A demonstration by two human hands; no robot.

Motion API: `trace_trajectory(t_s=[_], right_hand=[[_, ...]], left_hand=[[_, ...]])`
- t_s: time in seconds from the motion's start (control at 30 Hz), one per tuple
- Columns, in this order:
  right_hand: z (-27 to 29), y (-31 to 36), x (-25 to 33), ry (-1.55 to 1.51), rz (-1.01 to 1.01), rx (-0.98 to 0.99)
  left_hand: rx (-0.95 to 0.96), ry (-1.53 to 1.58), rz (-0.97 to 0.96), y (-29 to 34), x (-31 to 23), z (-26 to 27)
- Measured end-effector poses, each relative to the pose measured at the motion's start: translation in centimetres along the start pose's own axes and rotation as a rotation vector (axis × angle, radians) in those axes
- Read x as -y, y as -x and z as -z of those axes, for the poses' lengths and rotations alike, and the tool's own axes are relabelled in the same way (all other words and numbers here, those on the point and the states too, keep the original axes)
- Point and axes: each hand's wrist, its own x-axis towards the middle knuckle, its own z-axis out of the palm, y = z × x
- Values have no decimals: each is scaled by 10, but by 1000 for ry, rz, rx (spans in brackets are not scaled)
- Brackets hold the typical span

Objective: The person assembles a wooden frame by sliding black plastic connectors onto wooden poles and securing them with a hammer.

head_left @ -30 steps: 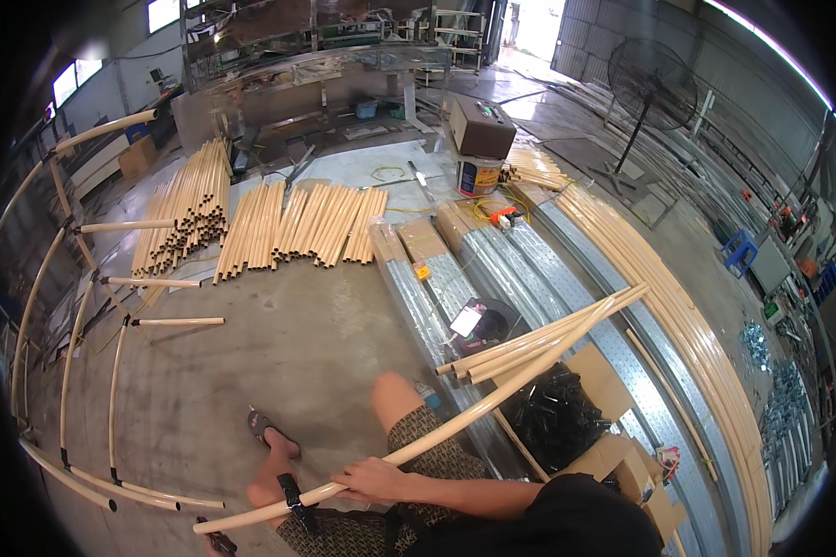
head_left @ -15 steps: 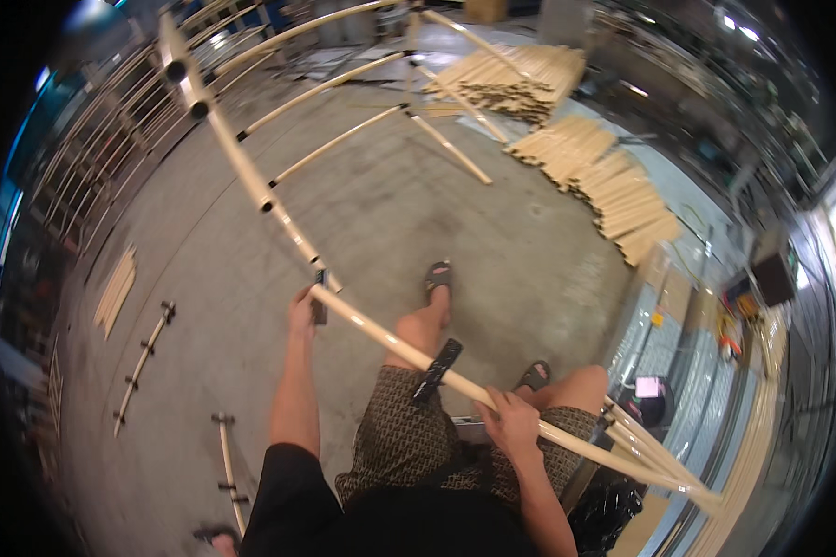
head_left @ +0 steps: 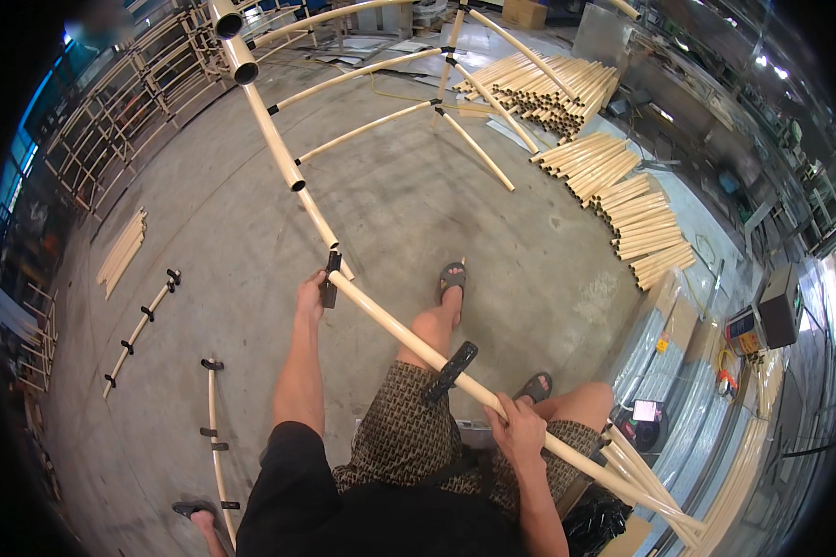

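Note:
A long cream tube [head_left: 409, 334] runs diagonally across my lap, from upper left to lower right. My left hand [head_left: 310, 297] grips its far end, right at a black joint clamp [head_left: 331, 277]. My right hand [head_left: 520, 432] is closed around the tube above my right knee. A second black clamp [head_left: 450, 371] sits on the tube between my hands. Beyond the left end, another cream tube of a pipe frame [head_left: 271, 139] rises toward the top of the view.
Stacks of cream tubes [head_left: 622, 195] lie on the concrete floor at upper right. Short tubes with black clamps [head_left: 139, 325] lie at left. Several loose tubes [head_left: 641, 473] lean by my right side. A box and a phone [head_left: 643, 410] sit at right.
My head swung from the tube stacks and metal sheets round to the pipe frame. My left hand reached out to the tube's far end at the clamp; the right hand kept its hold.

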Motion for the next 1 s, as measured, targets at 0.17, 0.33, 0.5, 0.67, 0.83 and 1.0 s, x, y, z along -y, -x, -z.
trace_trajectory(t_s=[0.17, 0.33, 0.5, 0.67, 0.83, 1.0], right_hand=[[-1, -1, -1, -5, -1, -12], [-2, -3, 0, -3, 5, -25], [-8, 2, -3, -3, -11, -27], [-12, 4, -5, 36, -9, 4], [-16, 8, -11, 37, 43, -26], [-16, 6, -13, 94, 96, -49]], left_hand=[[139, -162, -16, 13, -38, -23], [300, -709, -265, 21, -65, -34], [225, -954, -495, 22, -52, -33], [342, -922, -151, 30, -65, -24], [490, -982, -100, 53, -88, -18], [523, -1102, -146, 60, -78, -27]])
